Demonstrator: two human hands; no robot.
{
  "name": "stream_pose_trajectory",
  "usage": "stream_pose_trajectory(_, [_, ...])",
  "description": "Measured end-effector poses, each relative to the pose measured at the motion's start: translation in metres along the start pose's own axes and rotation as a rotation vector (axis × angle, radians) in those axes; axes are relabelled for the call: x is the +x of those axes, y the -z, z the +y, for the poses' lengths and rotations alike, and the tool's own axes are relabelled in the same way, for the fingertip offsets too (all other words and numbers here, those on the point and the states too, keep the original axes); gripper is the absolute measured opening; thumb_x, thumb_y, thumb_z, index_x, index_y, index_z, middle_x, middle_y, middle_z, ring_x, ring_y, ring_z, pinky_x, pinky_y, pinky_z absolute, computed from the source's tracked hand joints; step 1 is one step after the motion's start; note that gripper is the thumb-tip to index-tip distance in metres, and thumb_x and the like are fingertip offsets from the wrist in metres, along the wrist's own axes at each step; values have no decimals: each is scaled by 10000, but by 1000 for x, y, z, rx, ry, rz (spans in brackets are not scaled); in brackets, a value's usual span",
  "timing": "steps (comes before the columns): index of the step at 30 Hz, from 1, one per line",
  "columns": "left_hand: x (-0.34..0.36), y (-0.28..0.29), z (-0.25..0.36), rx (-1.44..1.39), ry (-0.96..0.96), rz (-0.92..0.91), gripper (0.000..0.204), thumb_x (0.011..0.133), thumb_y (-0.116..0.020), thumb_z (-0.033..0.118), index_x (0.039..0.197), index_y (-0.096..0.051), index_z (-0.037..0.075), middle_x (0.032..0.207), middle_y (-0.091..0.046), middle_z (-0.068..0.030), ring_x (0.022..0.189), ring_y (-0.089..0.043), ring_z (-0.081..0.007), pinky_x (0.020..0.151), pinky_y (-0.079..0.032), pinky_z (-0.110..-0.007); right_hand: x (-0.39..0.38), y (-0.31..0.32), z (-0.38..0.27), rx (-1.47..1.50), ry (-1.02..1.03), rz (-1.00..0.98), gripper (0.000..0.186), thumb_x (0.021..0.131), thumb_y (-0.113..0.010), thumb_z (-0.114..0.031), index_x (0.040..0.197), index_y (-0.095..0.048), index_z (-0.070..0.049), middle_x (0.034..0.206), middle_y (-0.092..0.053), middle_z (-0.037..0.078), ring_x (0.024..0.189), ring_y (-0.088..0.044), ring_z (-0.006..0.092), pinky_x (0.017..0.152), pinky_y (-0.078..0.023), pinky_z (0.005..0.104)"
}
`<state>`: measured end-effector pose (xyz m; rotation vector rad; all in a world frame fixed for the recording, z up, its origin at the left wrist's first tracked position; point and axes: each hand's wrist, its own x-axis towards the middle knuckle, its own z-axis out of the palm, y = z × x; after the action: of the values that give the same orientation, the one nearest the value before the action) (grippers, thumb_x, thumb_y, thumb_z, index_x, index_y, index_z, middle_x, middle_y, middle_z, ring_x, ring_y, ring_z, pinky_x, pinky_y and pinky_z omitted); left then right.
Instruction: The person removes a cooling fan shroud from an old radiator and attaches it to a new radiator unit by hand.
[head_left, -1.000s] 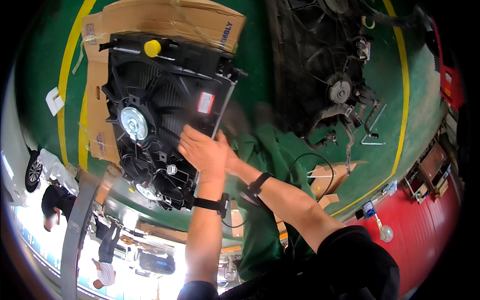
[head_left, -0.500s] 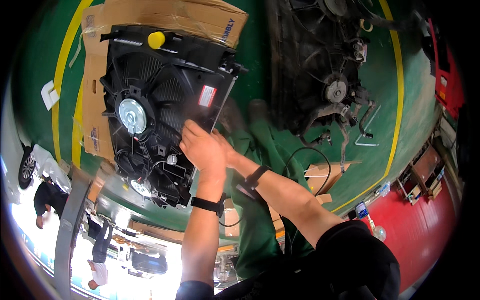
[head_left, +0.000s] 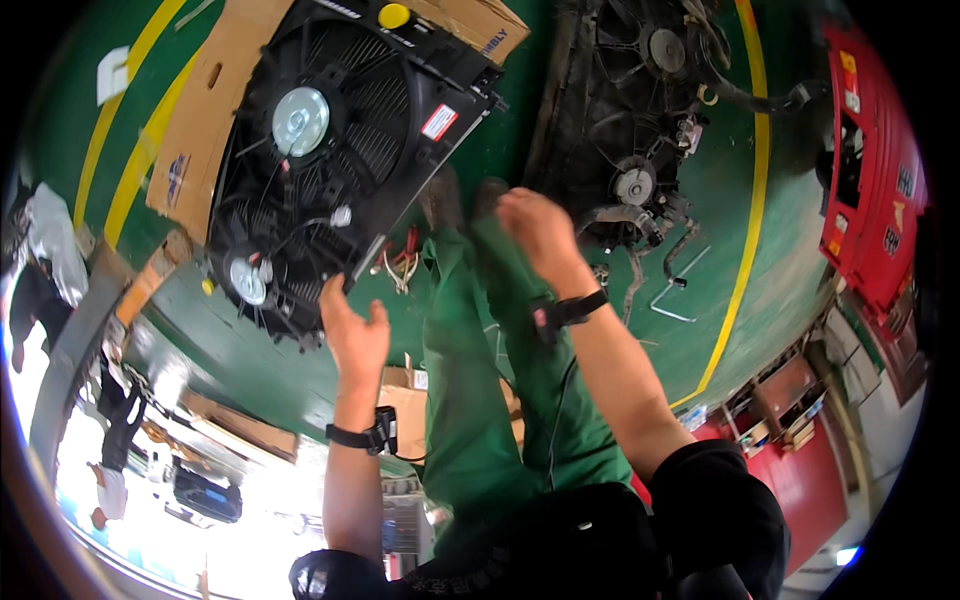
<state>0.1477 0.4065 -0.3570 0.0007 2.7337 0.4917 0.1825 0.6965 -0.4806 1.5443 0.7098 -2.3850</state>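
Observation:
A black radiator with two fans (head_left: 330, 150) lies on a flattened cardboard sheet (head_left: 200, 130) on the green floor; it has a yellow cap (head_left: 394, 15) at its top. My left hand (head_left: 355, 335) is open with fingers apart, right at the assembly's lower edge and holding nothing. My right hand (head_left: 535, 230) hovers over my green trousers (head_left: 470, 400), apart from the assembly, with nothing in it. Each wrist carries a black strap.
A second, dirty fan assembly (head_left: 630, 120) lies to the right. A bent metal rod (head_left: 680, 290) and some loose wires (head_left: 402, 265) rest on the floor. A red cabinet (head_left: 870, 180) stands far right, and a small cardboard box (head_left: 405, 400) sits near my legs. People stand at the left (head_left: 40, 250).
Both hands were together at the black assembly's edge. Now they have parted: the right hand has drawn away to the right over my legs, and the left has dropped lower.

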Motion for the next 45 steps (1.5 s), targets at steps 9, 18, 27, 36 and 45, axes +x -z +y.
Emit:
stream_pose_trajectory(9, [-243, 103, -156, -394, 1032, -114, 495, 819, -670, 213, 1241, -582, -32, 1159, -640, -137, 1044, -608, -236, 822, -495, -363, -145, 108, -120, -430, 100, 233, 293, 949, -574, -142, 1208, -601, -7, 1056, -692, 104, 913, -686, 205, 784, -558, 307])
stream_pose_trajectory(18, [-370, 143, -153, -662, 1177, -187, 352, 837, -624, 235, 1099, -646, 2, 931, -619, -45, 840, -573, -162, 727, -478, -327, -318, 272, -136, -401, 84, 452, 371, 961, -551, -207, 1265, -546, 6, 1110, -651, 89, 946, -646, 202, 810, -544, 323])
stream_pose_trajectory(27, [-473, 173, -161, -723, 1020, -191, 371, 866, -612, 270, 1142, -640, 23, 974, -634, -58, 914, -597, -173, 752, -496, -339, -461, 301, -80, -336, 127, 373, 304, 939, -582, -153, 1196, -561, 6, 990, -651, 90, 882, -645, 221, 770, -543, 330])
stream_pose_trajectory(36, [-619, 159, -189, -854, 1258, -98, 219, 874, -580, 257, 964, -618, 61, 883, -587, -34, 793, -594, -168, 702, -497, -347, -547, 321, -94, -400, 247, 349, 338, 944, -585, -168, 1222, -545, 20, 1040, -652, 91, 912, -642, 225, 797, -540, 342])
stream_pose_trajectory(45, [-696, 89, -183, -1143, 1298, -111, 187, 878, -581, 289, 853, -566, 104, 818, -552, -27, 757, -584, -182, 694, -495, -373, -558, 356, -116, -514, 211, 297, 366, 949, -566, -202, 1257, -563, -5, 1118, -657, 85, 977, -640, 212, 843, -530, 350])
